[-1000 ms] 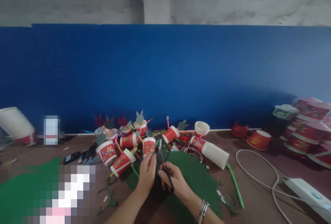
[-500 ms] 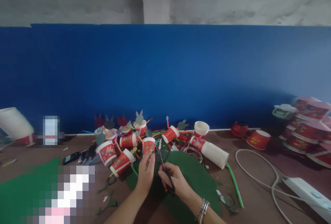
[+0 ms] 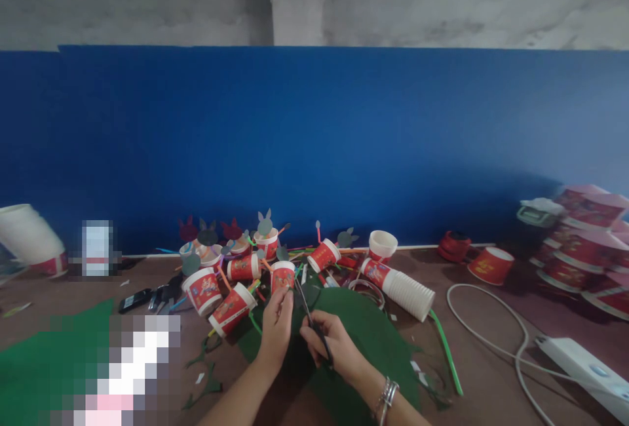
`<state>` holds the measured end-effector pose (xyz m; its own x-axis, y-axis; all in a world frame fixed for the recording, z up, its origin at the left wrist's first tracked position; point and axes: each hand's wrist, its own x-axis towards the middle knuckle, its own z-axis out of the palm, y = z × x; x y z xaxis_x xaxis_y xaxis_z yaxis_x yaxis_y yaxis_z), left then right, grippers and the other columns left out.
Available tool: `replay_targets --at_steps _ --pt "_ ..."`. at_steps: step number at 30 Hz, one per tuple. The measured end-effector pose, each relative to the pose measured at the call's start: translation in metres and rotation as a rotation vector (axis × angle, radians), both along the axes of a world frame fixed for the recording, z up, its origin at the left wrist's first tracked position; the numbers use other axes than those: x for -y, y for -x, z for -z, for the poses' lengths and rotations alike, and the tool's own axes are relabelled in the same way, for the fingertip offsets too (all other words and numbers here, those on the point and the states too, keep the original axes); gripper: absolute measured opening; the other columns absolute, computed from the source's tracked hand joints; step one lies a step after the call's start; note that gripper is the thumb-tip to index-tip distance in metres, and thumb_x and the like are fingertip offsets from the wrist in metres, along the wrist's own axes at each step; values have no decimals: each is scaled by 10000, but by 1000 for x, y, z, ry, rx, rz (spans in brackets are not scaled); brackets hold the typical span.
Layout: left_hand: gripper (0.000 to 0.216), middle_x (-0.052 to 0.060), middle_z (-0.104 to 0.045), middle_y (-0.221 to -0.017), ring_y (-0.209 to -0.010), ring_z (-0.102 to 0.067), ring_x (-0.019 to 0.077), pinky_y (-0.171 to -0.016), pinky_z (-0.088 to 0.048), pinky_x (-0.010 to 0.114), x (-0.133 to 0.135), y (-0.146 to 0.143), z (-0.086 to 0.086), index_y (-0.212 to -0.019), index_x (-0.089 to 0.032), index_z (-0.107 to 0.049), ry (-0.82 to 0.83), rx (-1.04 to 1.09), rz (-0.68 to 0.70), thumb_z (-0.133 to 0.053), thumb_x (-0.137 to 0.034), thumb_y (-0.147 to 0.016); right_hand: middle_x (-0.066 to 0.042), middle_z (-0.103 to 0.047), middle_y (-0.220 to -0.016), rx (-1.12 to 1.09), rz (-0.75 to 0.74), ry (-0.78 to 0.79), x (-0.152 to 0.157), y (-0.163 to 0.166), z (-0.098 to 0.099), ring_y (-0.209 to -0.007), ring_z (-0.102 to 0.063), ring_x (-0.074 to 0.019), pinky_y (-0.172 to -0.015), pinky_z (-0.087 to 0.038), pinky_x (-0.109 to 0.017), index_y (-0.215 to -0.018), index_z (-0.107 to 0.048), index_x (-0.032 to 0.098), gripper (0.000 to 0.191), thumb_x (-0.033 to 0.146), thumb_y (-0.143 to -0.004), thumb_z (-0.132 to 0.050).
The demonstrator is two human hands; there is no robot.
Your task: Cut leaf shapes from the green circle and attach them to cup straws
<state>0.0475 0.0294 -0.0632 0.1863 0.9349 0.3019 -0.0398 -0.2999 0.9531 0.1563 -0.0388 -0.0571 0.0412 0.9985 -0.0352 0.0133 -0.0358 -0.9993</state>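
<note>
Right hand (image 3: 330, 339) grips scissors (image 3: 310, 320), blades apart; left hand (image 3: 276, 329) pinches green felt (image 3: 373, 334) beside cups (image 3: 230, 308).

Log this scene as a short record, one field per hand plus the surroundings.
Left hand: pinches the green felt beside the blades.
Right hand: holds scissors, blades pointing away from the person.
Behind the hands: red paper cups, several tipped over.
Right side: white cup stack lying down, cable, power strip.
Surface: brown table.
</note>
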Motion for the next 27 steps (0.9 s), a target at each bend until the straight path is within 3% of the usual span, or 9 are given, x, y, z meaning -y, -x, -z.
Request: replay_targets --at_steps 8,12,18,27 --pt "329 -38 -434 -573 -557 -418 120 -578 -378 233 0 0 3 -625 -185 -500 88 97 10 -513 -460 -805 89 -439 -383 -9 6 19 0 1 2 -319 -370 -49 -333 -291 -157 -659 -497 168 341 469 -688 -654" --pt "266 -63 -407 -506 -512 -398 115 -582 -379 238 3 0 4 -686 -182 -563 154 130 92 -592 -438 -753 88 -448 -384 -33 40 8 -1 1 6 -306 -374 -54 -310 -257 -155 -703 -492 173 370 504 -679 -655" --pt "235 -58 -464 -495 -508 -420 117 -569 -366 237 5 -3 4 -784 -165 -660 239 200 135 -650 -382 -693 89 -455 -397 -53 45 -11 -2 0 12 -315 -384 -54 -318 -271 -154 -717 -497 170 378 507 -673 -665" --pt "375 -14 -610 -667 -632 -537 141 -620 -420 244 0 0 15 -1008 -161 -651 265 158 150 -634 -377 -702 76 -487 -434 -57 20 -4 -2 -1 12 -351 -417 -58 -342 -288 -154 -751 -513 168 385 516 -674 -659"
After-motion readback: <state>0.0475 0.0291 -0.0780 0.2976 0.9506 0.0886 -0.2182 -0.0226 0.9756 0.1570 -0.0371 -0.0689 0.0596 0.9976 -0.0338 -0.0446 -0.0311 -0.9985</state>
